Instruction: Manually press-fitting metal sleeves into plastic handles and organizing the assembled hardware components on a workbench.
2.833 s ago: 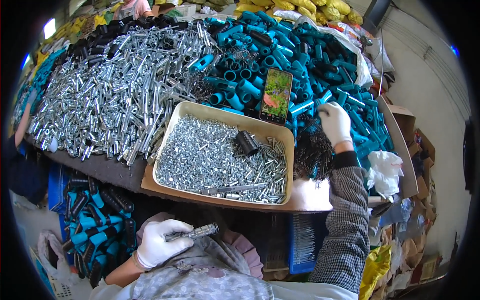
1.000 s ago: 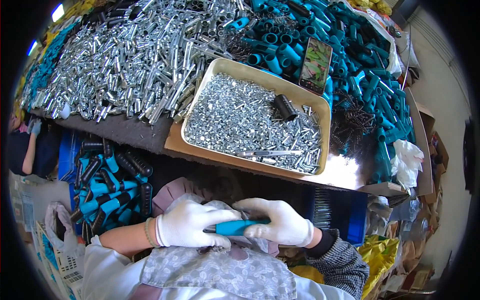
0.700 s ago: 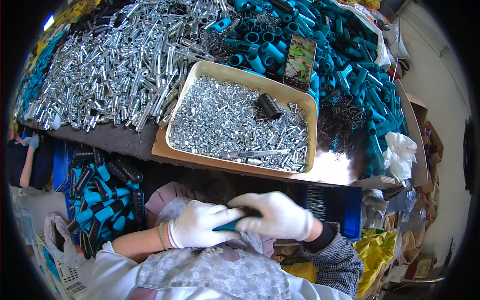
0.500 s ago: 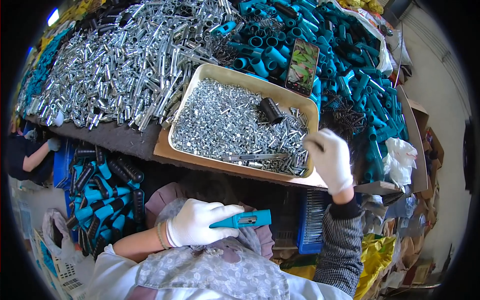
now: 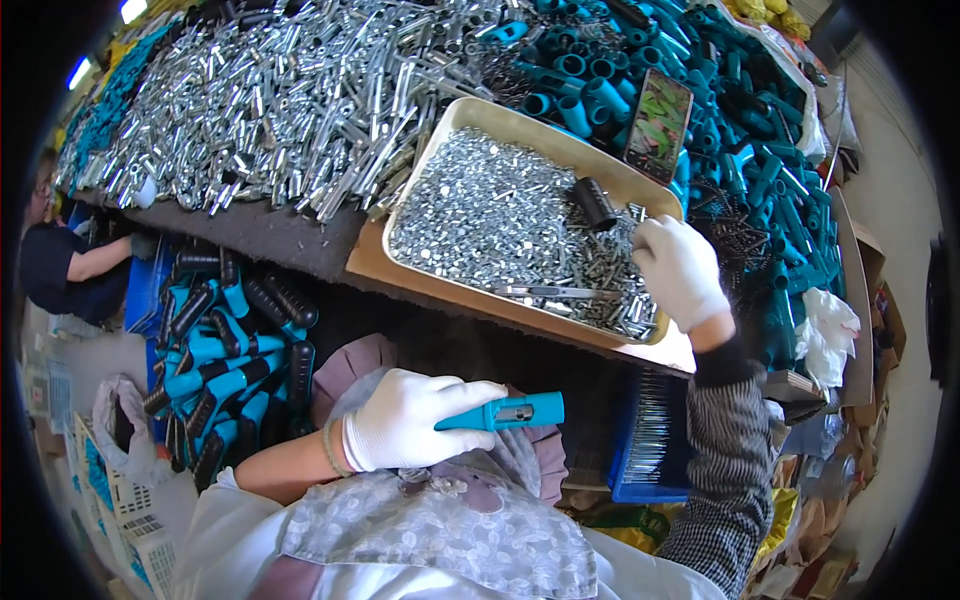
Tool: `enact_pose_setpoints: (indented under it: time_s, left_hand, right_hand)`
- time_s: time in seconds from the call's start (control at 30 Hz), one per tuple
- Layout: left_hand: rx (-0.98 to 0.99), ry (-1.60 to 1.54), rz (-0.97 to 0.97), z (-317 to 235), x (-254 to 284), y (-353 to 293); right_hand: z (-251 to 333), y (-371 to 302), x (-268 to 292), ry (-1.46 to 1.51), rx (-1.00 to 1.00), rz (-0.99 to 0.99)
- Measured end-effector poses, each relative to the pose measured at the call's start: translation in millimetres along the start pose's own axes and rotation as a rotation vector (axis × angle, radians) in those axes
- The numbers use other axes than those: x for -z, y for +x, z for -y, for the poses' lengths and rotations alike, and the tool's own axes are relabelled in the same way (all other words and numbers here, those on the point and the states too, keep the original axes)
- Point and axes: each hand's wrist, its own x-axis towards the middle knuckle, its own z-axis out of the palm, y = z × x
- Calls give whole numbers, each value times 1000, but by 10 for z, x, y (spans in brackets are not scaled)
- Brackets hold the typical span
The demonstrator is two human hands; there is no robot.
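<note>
My left hand (image 5: pixel 412 418), in a white glove, is closed around a teal plastic tool handle (image 5: pixel 528 411) held sideways above my lap. A slot in the handle shows a metal piece inside. My right hand (image 5: pixel 682 268), gloved too, reaches over the right end of a cream tray (image 5: pixel 420 262). Its fingers are curled together down at the small metal parts; whether anything is between them is hidden. Silvery pins and studs (image 5: pixel 480 215) fill the tray. Among them lie a black cylinder (image 5: pixel 595 204) and a flat metal strip (image 5: pixel 555 292).
Behind the tray rise heaps of shiny metal tubes (image 5: pixel 270 110) and teal housings (image 5: pixel 600 95); a phone (image 5: pixel 659 125) leans there. Teal-and-black handles (image 5: pixel 225 370) are piled at left. A blue bin (image 5: pixel 650 440) holds metal rods. A co-worker's arm (image 5: pixel 100 262) shows at far left.
My right hand has moved farther in over the tray, its fingers now down at the parts. The left hand still holds the teal handle. The whole view has shifted slightly.
</note>
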Motion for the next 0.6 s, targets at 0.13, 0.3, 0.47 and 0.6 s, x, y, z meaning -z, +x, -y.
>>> enact_pose_setpoints:
  time_s: [0.13, 0.3, 0.47, 0.6]
  left_hand:
    - [22, 73, -13, 109, 25, -48]
    - [-65, 295, 84, 174, 73, -56]
    - [73, 234, 176, 192, 94, 67]
    - [90, 222, 154, 185, 32, 33]
  right_hand:
    - [791, -323, 380, 659, 16, 96]
    - [1240, -614, 149, 772, 331, 193]
    - [1217, -740, -52, 705, 303, 133]
    - [1257, -748, -183, 662, 405, 70]
